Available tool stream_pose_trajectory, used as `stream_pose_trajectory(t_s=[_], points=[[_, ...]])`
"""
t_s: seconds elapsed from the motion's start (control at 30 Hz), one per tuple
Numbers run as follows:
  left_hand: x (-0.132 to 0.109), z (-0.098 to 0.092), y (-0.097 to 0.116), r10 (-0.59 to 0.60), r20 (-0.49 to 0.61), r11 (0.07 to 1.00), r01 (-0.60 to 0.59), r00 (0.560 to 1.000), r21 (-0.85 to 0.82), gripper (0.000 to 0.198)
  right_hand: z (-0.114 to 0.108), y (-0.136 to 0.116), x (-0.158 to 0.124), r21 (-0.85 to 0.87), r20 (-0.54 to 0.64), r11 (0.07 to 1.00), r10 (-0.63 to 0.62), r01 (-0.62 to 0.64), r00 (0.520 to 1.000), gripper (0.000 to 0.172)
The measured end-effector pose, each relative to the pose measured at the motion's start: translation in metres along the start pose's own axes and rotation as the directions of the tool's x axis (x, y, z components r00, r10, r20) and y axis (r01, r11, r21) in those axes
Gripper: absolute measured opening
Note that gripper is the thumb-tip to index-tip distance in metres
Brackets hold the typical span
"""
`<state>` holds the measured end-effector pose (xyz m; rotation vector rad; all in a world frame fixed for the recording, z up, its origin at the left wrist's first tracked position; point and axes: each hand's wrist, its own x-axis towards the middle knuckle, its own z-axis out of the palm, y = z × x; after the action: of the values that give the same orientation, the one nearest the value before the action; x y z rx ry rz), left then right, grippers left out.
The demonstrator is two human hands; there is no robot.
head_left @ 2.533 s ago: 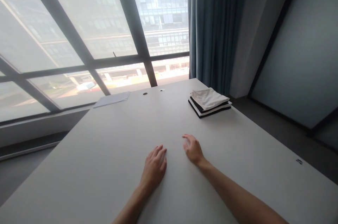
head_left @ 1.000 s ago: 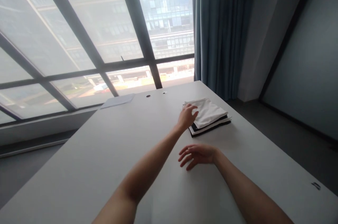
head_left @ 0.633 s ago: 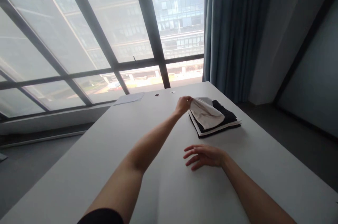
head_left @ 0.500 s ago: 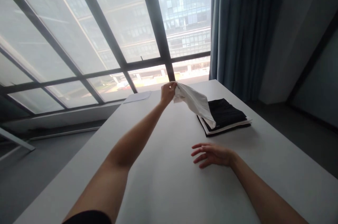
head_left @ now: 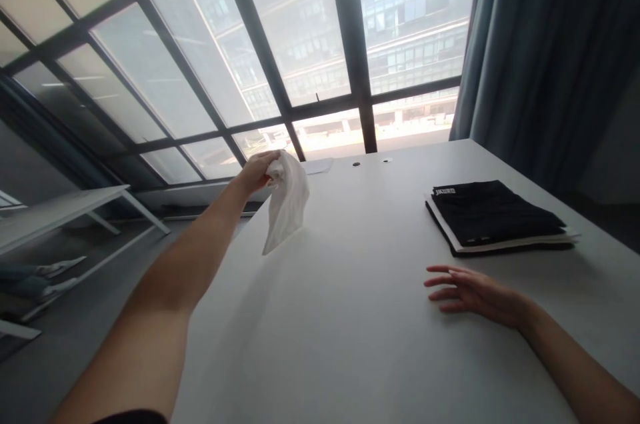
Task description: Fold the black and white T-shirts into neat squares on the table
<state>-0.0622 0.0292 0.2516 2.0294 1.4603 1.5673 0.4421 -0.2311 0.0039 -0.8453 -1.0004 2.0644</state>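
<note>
One white garment [head_left: 289, 204], hanging in loose folds above the far left side of the white table [head_left: 350, 324]; likely light, soft and limp, not fragile, best taken by an upper edge or two corners; whether its lowest tip meets the tabletop I cannot tell; one left hand [head_left: 256, 172], fingers closed on the garment's bunched top; one right hand [head_left: 477, 295], holding nothing, fingers spread, palm near the tabletop; one stack of folded clothes [head_left: 495, 211], just beyond that hand, at least three layers, black uppermost with one pale printed label [head_left: 445, 191]; paper [head_left: 320, 166], sheets uncountable from here; two round fittings, at the table's far edge; one blue curtain [head_left: 550, 57], right.
</note>
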Motion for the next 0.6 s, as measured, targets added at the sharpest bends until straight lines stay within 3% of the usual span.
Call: stream_pose_trajectory(t_s=[0.1, 0.17, 0.27, 0.4, 0.5, 0.6], points=[[-0.028, -0.023, -0.033, -0.213, 0.122, 0.959, 0.183, 0.97, 0.218, 0.055, 0.0, 0.002, 0.0, 0.003, -0.038, 1.0, -0.007, 0.007, 0.999, 0.044], [-0.056, -0.029, -0.053, -0.349, 0.116, 0.879, 0.281, 0.93, 0.386, 0.053, -0.001, 0.004, 0.001, 0.002, -0.063, 1.0, -0.008, 0.008, 0.998, 0.044], [-0.107, -0.023, -0.08, -0.468, 0.12, 0.769, 0.336, 0.876, 0.543, 0.052, -0.001, 0.004, 0.002, 0.006, -0.084, 1.0, 0.002, -0.001, 0.996, 0.044], [-0.161, -0.006, -0.102, -0.534, 0.186, 0.681, 0.289, 0.825, 0.673, 0.029, -0.001, 0.003, 0.002, 0.019, -0.069, 1.0, 0.019, -0.018, 0.997, 0.046], [-0.155, -0.009, -0.101, -0.507, 0.158, 0.65, 0.256, 0.847, 0.715, 0.019, -0.003, 0.004, 0.003, 0.026, -0.068, 0.999, 0.024, -0.023, 0.997, 0.046], [-0.108, -0.027, -0.087, -0.365, -0.002, 0.668, 0.264, 0.931, 0.696, 0.028, -0.005, 0.004, 0.003, 0.041, -0.068, 0.999, 0.026, -0.023, 0.997, 0.045]])
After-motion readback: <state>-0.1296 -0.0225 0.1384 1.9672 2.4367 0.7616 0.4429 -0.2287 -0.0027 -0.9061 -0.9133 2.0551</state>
